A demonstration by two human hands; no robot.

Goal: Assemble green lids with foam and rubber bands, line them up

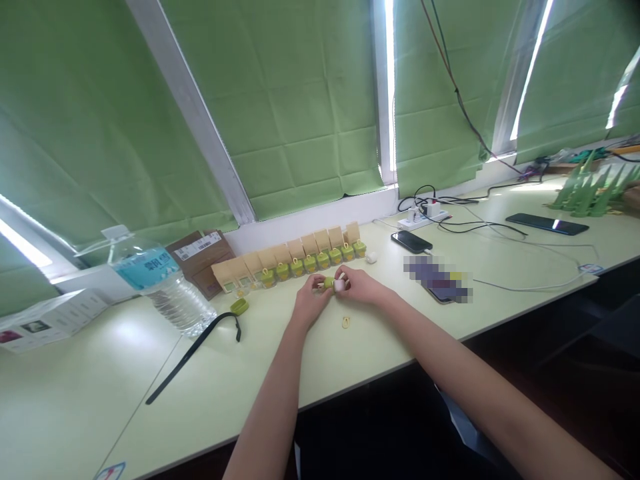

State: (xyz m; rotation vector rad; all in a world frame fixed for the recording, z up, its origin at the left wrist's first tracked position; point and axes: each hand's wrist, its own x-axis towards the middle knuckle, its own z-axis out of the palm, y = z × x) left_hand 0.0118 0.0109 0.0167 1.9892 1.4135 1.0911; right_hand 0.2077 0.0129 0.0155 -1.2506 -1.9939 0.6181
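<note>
Above the middle of the table my left hand (311, 300) is closed on a small green piece (329, 283). My right hand (361, 285) pinches a small white rounded piece (339, 285) right against it; whether the two are joined I cannot tell. A small yellow loop (345, 322) lies on the table just in front of my hands. Behind them runs a row of small green-topped containers (297, 267) with yellow loops, backed by beige cards (281, 254). Another white piece (371, 257) lies at the row's right end, and a loose green piece (239, 307) lies to the left.
Left on the table (270, 373) are a large water bottle (167, 283), a black strap (193, 359), a cardboard box (203, 257) and white boxes (60, 317). To the right are phones (411, 241), a power strip (425, 219), cables and a spiky green object (590, 190).
</note>
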